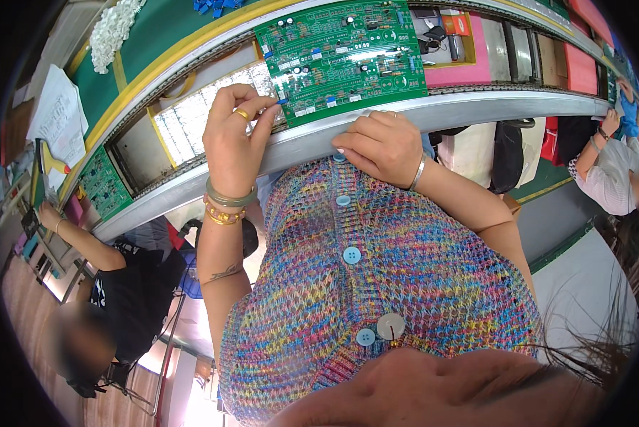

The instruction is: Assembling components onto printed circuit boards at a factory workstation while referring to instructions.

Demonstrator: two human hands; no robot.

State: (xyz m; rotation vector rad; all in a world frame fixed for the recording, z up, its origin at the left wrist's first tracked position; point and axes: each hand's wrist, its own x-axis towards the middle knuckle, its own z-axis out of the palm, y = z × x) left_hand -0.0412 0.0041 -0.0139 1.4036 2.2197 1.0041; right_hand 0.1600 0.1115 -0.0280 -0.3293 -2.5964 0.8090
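A green circuit board [348, 64] lies across the conveyor rails in front of me, filled with rows of small parts. At its near left corner, my left hand [235, 139] pinches a small blue component [282, 102] between thumb and forefinger. It wears a gold ring, a bangle and a bracelet. My right hand [387, 148] rests against the near metal rail [312, 135], below the board's near edge. Its fingers are curled in, and whatever they hold, if anything, is hidden.
Another green board [104, 183] sits further left on the conveyor. Beyond the far rail lie a heap of white parts [113, 32] and some blue parts [216, 6]. A co-worker [134, 285] sits at left, and another person [607, 171] works at far right.
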